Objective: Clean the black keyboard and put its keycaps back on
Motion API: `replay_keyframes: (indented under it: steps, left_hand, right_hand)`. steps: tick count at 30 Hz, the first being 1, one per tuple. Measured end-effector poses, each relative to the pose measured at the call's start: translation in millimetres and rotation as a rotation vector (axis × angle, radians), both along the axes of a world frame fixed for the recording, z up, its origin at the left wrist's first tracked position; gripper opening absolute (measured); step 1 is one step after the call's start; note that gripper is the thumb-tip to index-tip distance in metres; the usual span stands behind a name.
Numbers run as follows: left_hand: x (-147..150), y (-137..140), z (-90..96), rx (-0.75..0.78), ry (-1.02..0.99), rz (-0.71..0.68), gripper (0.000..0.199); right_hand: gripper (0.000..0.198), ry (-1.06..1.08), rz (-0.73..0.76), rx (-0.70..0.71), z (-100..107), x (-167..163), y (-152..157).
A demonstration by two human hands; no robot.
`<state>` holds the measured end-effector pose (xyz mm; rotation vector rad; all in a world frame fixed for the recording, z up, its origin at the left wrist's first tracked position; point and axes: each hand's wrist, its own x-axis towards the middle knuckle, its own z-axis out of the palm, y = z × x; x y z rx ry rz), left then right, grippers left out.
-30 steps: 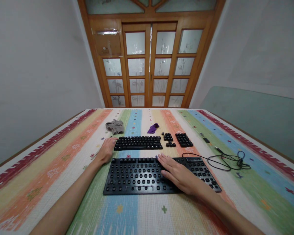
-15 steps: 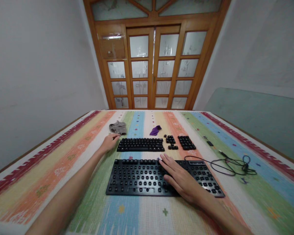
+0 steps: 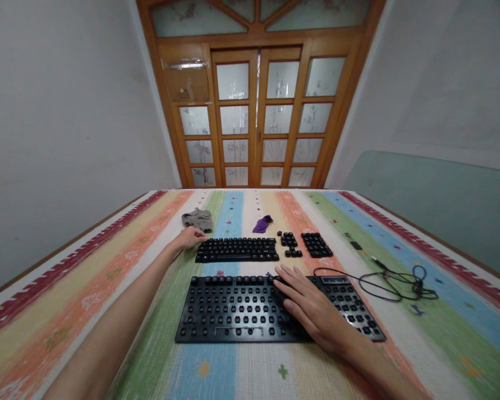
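My right hand [image 3: 312, 308] lies flat on the right half of a black keyboard [image 3: 229, 311] whose keycaps are mostly off, leaving bare switch stems. A row of keycaps remains along its top edge. Its fingers are stretched out and hold nothing. Farther off, my left hand [image 3: 191, 238] reaches to the upper left corner of a block of loose black keycaps [image 3: 237, 250] laid out in key order. The left fingertips are drawn together at the corner keycap; whether it is lifted is too small to tell.
Smaller keycap groups, the navigation keycaps [image 3: 289, 240] and number pad keycaps [image 3: 316, 245], lie right of the block. A grey cloth [image 3: 198, 219] and a purple cloth [image 3: 262, 224] are behind. A coiled cable [image 3: 416, 286] and a small black object [image 3: 355, 245] lie at right.
My left hand has moved slightly down and right, bringing its fingertips onto the corner of the keycap block. The right hand stays flat on the keyboard. The view has shifted slightly.
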<state>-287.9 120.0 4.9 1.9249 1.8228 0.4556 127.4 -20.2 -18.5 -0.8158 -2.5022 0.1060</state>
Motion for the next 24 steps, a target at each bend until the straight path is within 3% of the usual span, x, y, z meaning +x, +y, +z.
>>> replay_keyframes:
  steps: [8,14,19,24]
  left_hand:
    - [0.8,4.6,-1.0,-0.028,0.009,-0.037,0.033]
    - [-0.3,-8.2,15.2,0.081,-0.071,-0.026,0.032]
    - [-3.4,-52.5,31.7,0.175,-0.192,-0.047,0.031]
    - [5.1,-123.2,30.7,0.092,-0.301,-0.129,0.039]
  right_hand:
    - [0.045,-0.026,0.011,0.078,3.5,-1.0,-2.5]
    - [0.044,-0.012,0.038,0.083,2.6,-1.0,-2.4]
    - [0.043,-0.019,0.078,0.021,7.2,-4.7,-2.4]
    - [0.036,-0.005,0.186,0.012,17.7,-27.6,-2.7]
